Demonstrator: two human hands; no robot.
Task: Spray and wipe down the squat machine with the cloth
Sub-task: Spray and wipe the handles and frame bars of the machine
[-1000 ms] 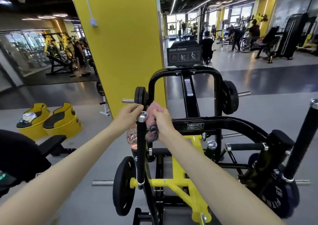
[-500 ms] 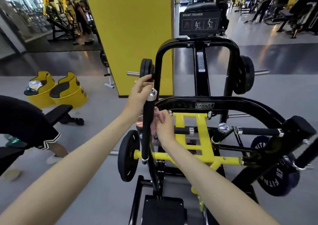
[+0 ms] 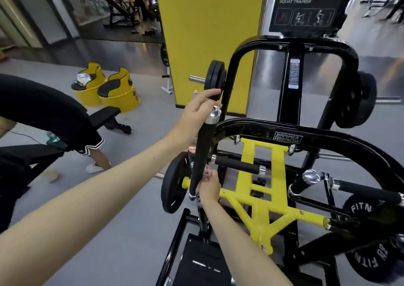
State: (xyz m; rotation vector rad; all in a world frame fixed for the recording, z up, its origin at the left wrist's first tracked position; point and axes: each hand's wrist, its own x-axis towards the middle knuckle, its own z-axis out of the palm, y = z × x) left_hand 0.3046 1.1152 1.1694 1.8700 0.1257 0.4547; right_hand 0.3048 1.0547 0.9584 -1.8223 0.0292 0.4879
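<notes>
Two hands at upright black handle [image 3: 202, 145] on left side of squat machine [image 3: 306, 132]. Low on handle, just above bottom chrome ring: right hand [image 3: 208, 187], fingers curled round pink cloth [image 3: 206, 172], cloth pressed against grip. Behind handle's chrome top: left hand [image 3: 196, 113], forefinger stretched out, other fingers loosely bent; cannot tell whether it holds anything. Pinkish object [image 3: 192, 149] peeks from behind handle below left wrist. Weight plate [image 3: 175, 183] just beside right hand. Yellow pillar [image 3: 209, 34] beyond machine.
</notes>
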